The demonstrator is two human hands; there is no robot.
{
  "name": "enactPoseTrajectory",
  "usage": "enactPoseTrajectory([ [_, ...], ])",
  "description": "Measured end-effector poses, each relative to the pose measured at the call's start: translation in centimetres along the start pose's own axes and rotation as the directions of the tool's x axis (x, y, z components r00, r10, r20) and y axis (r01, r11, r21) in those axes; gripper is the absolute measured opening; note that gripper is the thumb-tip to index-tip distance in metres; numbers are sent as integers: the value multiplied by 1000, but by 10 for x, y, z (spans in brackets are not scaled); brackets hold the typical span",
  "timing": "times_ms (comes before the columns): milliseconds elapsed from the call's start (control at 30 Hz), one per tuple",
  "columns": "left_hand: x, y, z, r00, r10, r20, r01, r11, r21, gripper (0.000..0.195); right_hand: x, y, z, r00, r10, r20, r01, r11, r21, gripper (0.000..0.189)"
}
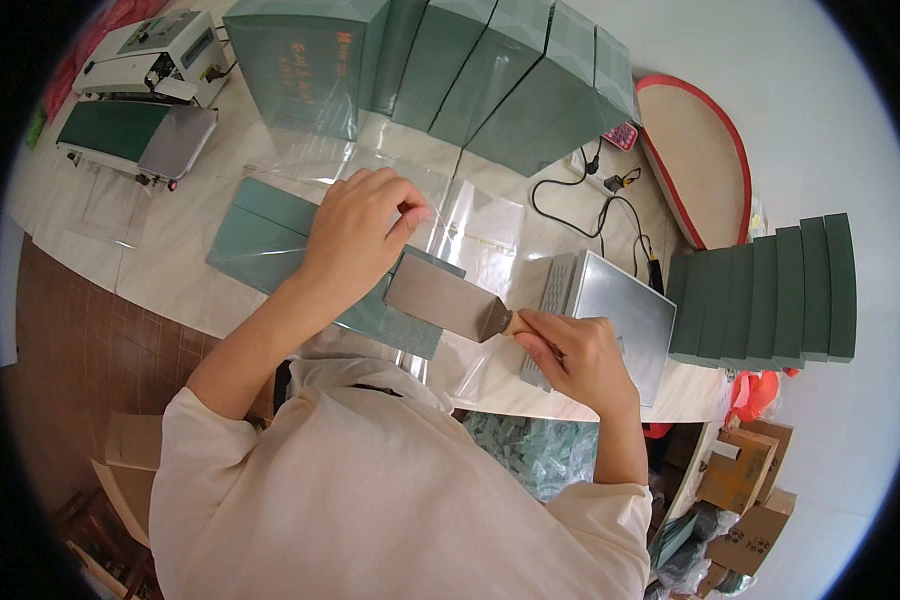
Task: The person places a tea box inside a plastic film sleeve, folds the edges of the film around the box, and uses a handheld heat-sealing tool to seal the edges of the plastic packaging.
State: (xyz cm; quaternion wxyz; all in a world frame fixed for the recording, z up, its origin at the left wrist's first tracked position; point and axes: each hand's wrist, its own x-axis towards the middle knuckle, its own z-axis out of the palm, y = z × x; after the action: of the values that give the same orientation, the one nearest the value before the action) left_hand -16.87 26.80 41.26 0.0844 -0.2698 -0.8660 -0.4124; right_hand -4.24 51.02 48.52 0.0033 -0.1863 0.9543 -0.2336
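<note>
In my right hand (577,356) is the wooden handle of a wide metal spatula (446,296). Its flat blade lies over the right part of a green box (266,225), which rests on the table within clear plastic film (487,217). My left hand (364,221) is above the box, with fingers curled and the thumb near the index finger. Film runs close to those fingertips, but whether they pinch it cannot be told. Just beyond the right hand stands an appliance with a flat metal top plate (622,322).
Large green boxes (450,75) line the table's back, with a row of slimmer ones (765,292) at right. A white machine with a green conveyor belt (112,127) stands far left. Black cables (562,217) trail to a power strip. Cardboard boxes (750,532) sit below right.
</note>
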Motion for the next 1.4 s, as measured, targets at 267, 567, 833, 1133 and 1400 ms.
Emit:
enactPoseTrajectory([
  [267,14,19,-20,955,293,38,-295,948,115,32,6,0,0,1000,27,1,-27,999,27,17],
  [567,26,14,-34,872,381,307,-434,892,126,32,11,4,2,1000,6,-30,-5,1000,31,16],
  [833,17,21,-39,774,535,339,-607,780,154,9,13,2,2,999,20,-44,-19,1000,22,16],
  [1133,-12,15,-47,818,558,141,-575,783,237,9,4,5,3,999,20,-43,-19,1000,21,17],
  [1400,-76,-63,-143,829,-58,-556,108,993,57,7,-64,40,-10,777,596,-202,-505,782,365,21],
])
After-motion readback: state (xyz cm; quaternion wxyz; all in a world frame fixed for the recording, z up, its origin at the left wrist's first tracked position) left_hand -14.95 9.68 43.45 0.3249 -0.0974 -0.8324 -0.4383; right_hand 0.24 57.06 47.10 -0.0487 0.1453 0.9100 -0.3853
